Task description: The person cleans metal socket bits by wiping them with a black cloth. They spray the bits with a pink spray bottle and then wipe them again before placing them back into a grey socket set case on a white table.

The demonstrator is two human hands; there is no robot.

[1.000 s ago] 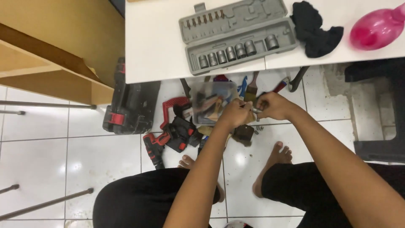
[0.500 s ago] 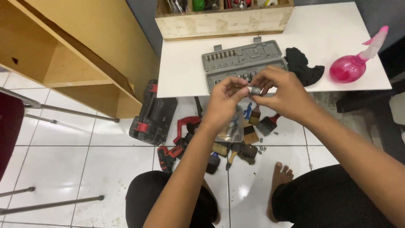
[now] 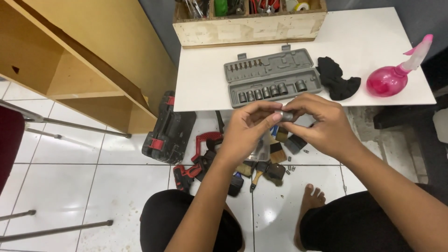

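Grey metal socket [image 3: 285,115] sits pinched between your left hand [image 3: 247,133] and right hand [image 3: 324,123], both grasping it just below the open grey socket case [image 3: 273,77].

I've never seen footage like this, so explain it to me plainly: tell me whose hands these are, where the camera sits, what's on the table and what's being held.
There is no machine here. A person wears a camera on the head, so the view looks down over their own arms and bare feet. The left hand and right hand meet in front of the white table and together pinch a small grey metal socket; both have a grip on it. On the table lie an open grey socket case with a row of sockets, a black cloth, a pink spray bottle and a wooden tool crate. On the tiled floor beneath sit a black and red tool case, paintbrushes and other tools.
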